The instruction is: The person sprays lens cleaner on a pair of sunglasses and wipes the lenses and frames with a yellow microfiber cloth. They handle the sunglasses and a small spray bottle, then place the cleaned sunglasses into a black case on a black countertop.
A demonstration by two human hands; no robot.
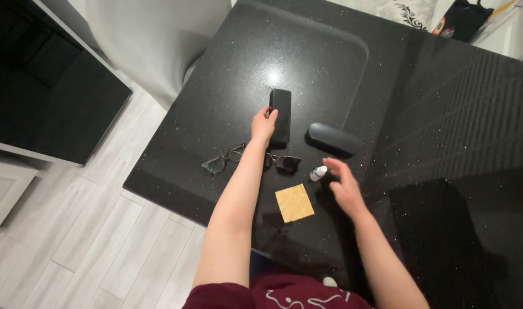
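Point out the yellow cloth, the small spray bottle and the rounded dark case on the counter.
yellow cloth [294, 202], head view, middle of the square.
small spray bottle [318, 173], head view, its white cap end.
rounded dark case [333, 139], head view, middle of its closed lid.

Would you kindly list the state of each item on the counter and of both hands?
Rectangular black case: closed, lying flat, held by the left hand.
Oval black case: closed, lying flat, untouched.
Clear glasses: unfolded, on the counter.
Sunglasses: unfolded, partly hidden by the left arm.
Spray bottle: lying on its side.
Yellow cloth: spread flat.
Left hand: gripping the rectangular case.
Right hand: open, beside the bottle.
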